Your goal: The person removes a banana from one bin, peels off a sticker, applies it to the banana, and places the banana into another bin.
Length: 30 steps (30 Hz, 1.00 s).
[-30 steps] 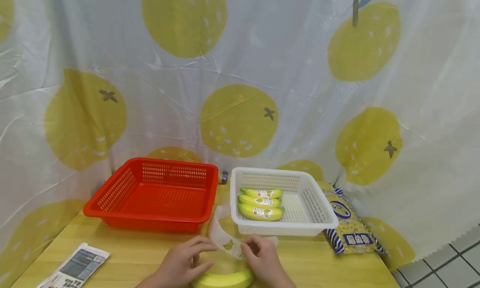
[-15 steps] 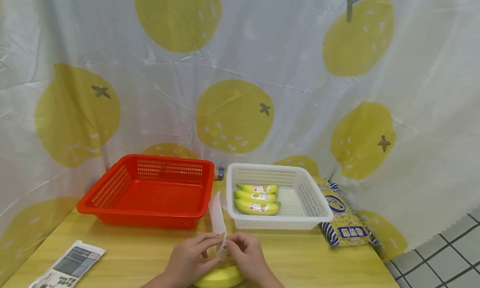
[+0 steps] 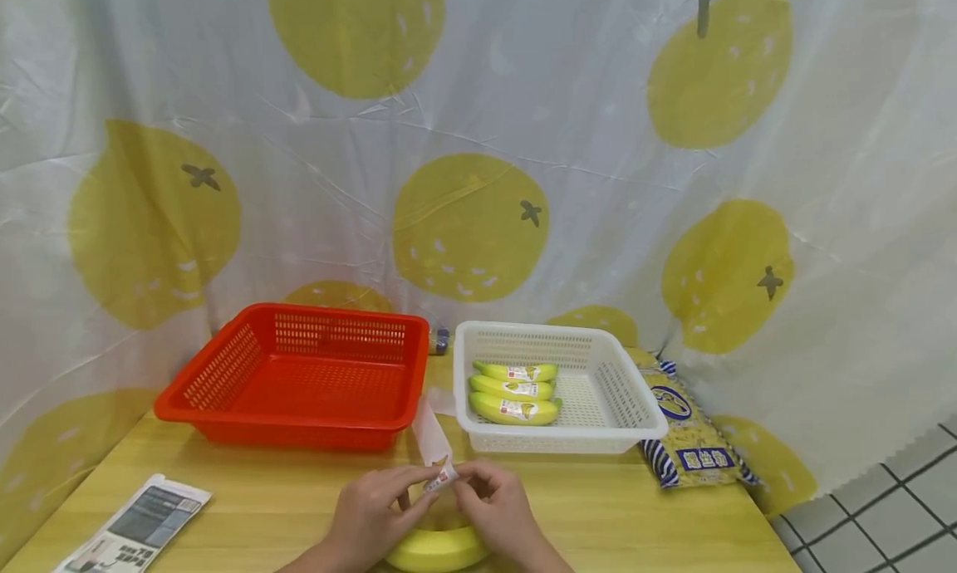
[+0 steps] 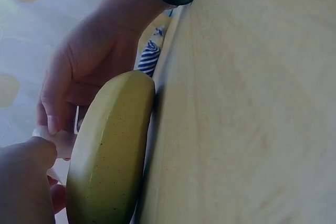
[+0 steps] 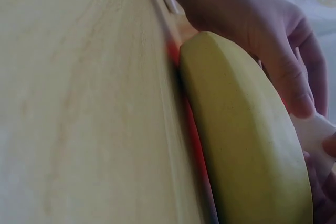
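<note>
A bare yellow banana (image 3: pixel 437 550) lies on the wooden table (image 3: pixel 635 515) at the near edge. Just above it, my left hand (image 3: pixel 414 480) and right hand (image 3: pixel 469 477) meet and both pinch a white sticker strip (image 3: pixel 432 436) that stands up between them, with a small printed label at its lower end. In the left wrist view the banana (image 4: pixel 110 150) fills the middle, with the strip (image 4: pixel 60 142) held behind it. The right wrist view shows the banana (image 5: pixel 247 145) and the strip (image 5: pixel 315 132) at the fingertips. A white basket (image 3: pixel 635 407) holds three labelled bananas (image 3: pixel 516 390).
An empty red basket (image 3: pixel 224 382) stands left of the white one. A printed paper sheet (image 3: pixel 134 527) lies at the table's near left. A blue-striped snack bag (image 3: pixel 688 432) lies right of the white basket. A lemon-print cloth (image 3: pixel 478 141) hangs behind. Tiled floor (image 3: pixel 882 523) shows at the right.
The strip lay spread between my two hands a second ago. My hands have since come together and the strip now stands upright, pinched at its lower end.
</note>
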Motion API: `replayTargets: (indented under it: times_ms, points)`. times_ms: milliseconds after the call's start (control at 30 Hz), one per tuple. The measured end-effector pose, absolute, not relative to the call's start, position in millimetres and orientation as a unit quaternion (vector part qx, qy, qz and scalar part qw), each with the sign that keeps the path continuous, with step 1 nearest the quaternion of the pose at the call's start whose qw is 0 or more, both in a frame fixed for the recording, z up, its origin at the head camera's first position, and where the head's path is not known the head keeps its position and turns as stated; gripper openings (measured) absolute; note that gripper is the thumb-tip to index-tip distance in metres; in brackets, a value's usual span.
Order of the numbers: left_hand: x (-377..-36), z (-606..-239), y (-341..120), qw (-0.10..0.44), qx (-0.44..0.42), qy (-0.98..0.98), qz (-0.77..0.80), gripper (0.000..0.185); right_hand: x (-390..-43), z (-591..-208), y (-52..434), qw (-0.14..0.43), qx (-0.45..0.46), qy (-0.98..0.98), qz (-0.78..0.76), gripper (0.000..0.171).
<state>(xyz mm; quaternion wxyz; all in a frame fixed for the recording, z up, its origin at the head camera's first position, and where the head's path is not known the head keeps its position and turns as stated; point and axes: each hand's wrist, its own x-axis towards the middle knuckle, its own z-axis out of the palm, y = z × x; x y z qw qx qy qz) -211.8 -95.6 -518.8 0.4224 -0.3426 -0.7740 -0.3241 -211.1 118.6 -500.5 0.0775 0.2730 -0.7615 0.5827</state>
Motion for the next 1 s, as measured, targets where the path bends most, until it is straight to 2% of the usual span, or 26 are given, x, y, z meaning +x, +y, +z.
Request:
replayTargets:
  times_ms: [433, 633, 1000]
  points:
    - [-209.4, -519.2, -95.1, 0.397, -0.343, -0.777, -0.348, 0.018, -212.6, -506.9, 116.2, 0.156, 0.351, -0.747, 0.543, 0.012]
    - [-207.8, -519.9, -95.3, 0.402, -0.347, -0.772, -0.35, 0.013, -212.2, -507.8, 114.9, 0.167, 0.359, -0.753, 0.526, 0.009]
    - [-206.9, -519.2, -94.9, 0.394, -0.357, -0.762, -0.37, 0.018, -210.3, -504.6, 115.3, 0.179, 0.376, -0.757, 0.504, 0.01]
